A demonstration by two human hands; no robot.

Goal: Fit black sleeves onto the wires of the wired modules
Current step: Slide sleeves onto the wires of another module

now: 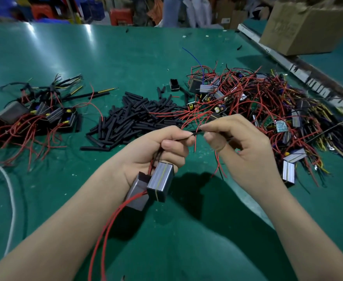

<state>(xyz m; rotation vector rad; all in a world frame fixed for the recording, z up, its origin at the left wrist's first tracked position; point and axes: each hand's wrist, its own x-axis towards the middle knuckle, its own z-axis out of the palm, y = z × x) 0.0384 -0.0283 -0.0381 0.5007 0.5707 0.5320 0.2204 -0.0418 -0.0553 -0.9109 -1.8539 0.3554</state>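
Note:
My left hand (162, 151) grips a wired module (160, 184), two grey-black blocks hanging below the palm with red wires trailing down. Its thumb and forefinger pinch thin wire ends near the fingertips. My right hand (235, 147) pinches a thin black wire (197, 131) that spans the gap between both hands; whether a sleeve sits on it is too small to tell. A heap of loose black sleeves (134, 118) lies on the green table just beyond my hands.
A big tangle of unsleeved modules with red wires (257, 102) fills the right side. A smaller group of modules with black-sleeved wires (39, 110) lies at the left. A cardboard box (308, 25) stands at the back right; a white cable (10, 191) curves at the left.

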